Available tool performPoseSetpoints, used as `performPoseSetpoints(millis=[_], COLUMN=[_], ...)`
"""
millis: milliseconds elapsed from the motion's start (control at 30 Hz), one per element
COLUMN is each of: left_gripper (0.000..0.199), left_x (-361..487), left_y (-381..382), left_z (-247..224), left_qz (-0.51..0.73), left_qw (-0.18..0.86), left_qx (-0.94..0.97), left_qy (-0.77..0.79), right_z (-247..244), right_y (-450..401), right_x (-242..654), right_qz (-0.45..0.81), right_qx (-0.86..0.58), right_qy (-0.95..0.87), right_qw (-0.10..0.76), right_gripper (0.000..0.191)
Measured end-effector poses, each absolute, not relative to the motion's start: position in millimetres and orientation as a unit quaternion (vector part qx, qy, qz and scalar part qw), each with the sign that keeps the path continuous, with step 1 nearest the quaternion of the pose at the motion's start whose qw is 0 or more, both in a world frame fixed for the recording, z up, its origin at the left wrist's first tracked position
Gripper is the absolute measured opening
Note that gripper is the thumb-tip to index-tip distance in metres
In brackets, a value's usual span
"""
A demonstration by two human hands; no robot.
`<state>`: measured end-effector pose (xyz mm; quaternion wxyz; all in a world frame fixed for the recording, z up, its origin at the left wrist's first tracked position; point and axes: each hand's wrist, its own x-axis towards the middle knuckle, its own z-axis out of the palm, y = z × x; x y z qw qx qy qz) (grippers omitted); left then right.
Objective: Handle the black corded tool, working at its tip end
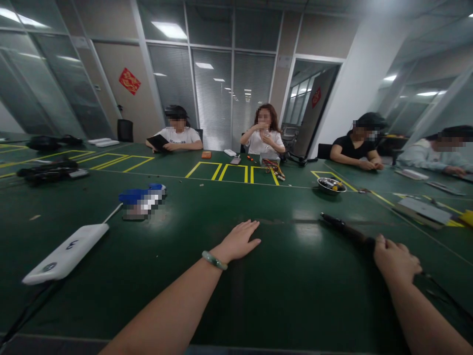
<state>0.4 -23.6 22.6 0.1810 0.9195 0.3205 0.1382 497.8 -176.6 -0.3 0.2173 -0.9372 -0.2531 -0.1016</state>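
My left hand (242, 241) lies palm down on the green table (281, 291), its fingers stretched out and nothing in it. A greenish bangle circles that wrist. On the right, my right hand (395, 259) is wrapped round the rear end of a dark, stick-shaped tool (347, 230), whose thin tip points forward and left. A cable trails behind the hand toward the right edge. The tool lies low over the table; whether it touches the surface is hard to tell.
A white power bank (68, 252) with cables lies left, near a phone (144, 206) and blue cloth. A metal bowl (331, 186) with small items stands beyond the tool. Black cables (50, 170) lie far left. Several people sit across the table.
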Motion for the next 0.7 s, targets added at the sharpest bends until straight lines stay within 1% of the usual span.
performPoseSetpoints(millis=[100, 200, 300, 400, 567, 700], left_gripper=[0.071, 0.078, 0.085, 0.090, 0.084, 0.076], left_x=[0.1, 1.3, 2.5, -0.2, -12.6, -18.2], left_y=[-26.8, -32.3, -38.2, -40.0, -28.6, -18.7], left_z=[24.6, 29.0, 33.4, 34.8, 28.1, 24.6], left_qz=[0.143, 0.167, 0.199, 0.214, 0.218, 0.225], left_qw=[0.186, 0.178, 0.140, 0.092, 0.045, 0.041], left_qx=[0.913, 0.909, 0.917, 0.926, 0.921, 0.912], left_qy=[0.335, 0.337, 0.315, 0.296, 0.320, 0.340], right_z=[7.7, 15.2, 20.1, 21.6, 19.0, 17.8], right_y=[-165.8, -148.5, -127.3, -103.8, -69.2, -61.4], right_x=[452.8, 391.5, 319.8, 248.9, 170.0, 162.5], right_qz=[-0.086, -0.086, -0.081, -0.053, 0.008, 0.056], right_qx=[-0.930, -0.906, -0.868, -0.817, -0.732, -0.665], right_qy=[-0.310, -0.379, -0.460, -0.538, -0.632, -0.699], right_qw=[0.179, 0.165, 0.172, 0.201, 0.254, 0.258], right_gripper=[0.072, 0.065, 0.055, 0.050, 0.045, 0.047])
